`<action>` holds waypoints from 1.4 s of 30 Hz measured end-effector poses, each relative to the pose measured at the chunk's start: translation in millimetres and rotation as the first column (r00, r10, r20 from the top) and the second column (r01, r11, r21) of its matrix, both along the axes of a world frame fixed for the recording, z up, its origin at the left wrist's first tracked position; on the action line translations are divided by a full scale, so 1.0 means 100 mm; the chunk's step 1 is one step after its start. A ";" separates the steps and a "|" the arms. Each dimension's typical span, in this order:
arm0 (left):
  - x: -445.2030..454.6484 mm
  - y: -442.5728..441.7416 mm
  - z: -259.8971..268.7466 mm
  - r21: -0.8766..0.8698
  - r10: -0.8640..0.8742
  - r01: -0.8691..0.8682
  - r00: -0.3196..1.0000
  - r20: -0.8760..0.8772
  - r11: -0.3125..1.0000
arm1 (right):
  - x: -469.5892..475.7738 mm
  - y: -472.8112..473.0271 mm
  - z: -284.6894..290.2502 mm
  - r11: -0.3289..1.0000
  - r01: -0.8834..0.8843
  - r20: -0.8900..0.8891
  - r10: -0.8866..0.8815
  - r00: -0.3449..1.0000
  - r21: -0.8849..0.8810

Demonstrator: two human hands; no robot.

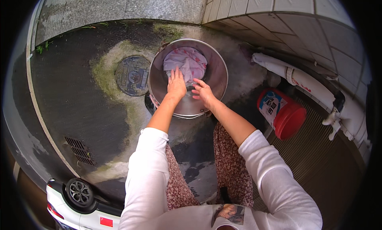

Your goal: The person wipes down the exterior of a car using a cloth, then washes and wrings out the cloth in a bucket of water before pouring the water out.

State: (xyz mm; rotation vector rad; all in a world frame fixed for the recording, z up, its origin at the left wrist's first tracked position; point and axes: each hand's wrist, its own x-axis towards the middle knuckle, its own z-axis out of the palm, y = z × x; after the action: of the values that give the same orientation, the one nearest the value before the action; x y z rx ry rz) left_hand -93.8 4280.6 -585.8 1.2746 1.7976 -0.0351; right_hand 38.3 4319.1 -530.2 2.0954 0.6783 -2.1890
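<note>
In front of me stands a large stainless-steel bucket (217,71) with a shiny rolled rim and a bail handle. A bunched white-and-pink cloth with red marks (186,61) lies at its far side, low inside. My left hand (177,85), palm down over the bucket, has its fingers stretched out, overlapping the cloth's near edge; whether they touch it I cannot tell. My right hand (203,93) is over the bucket as well, fingers spread and slightly curled, just short of the cloth. Neither hand holds anything. Part of the bucket's inside is hidden under my hands and forearms.
Left of the bucket is a round manhole cover (133,76); a drain grate (80,151) lies farther left. A red plastic bucket (282,113) rests tilted at right, near a white pipe (310,87) with a tap (332,122) and a tiled wall (286,30). A white car (89,212) stands lower left.
</note>
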 end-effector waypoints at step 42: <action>0.25 0.27 -0.88 0.084 0.067 -0.039 0.927 -0.368 0.996 | 0.27 0.25 -0.59 0.966 0.255 0.149 -0.259 0.954 0.051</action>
State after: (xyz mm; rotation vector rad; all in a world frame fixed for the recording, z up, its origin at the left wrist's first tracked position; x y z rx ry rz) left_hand -68.7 4308.1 -673.6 1.3376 2.1738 -0.1915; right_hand 65.1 4344.3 -588.9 2.4627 0.4521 -2.1128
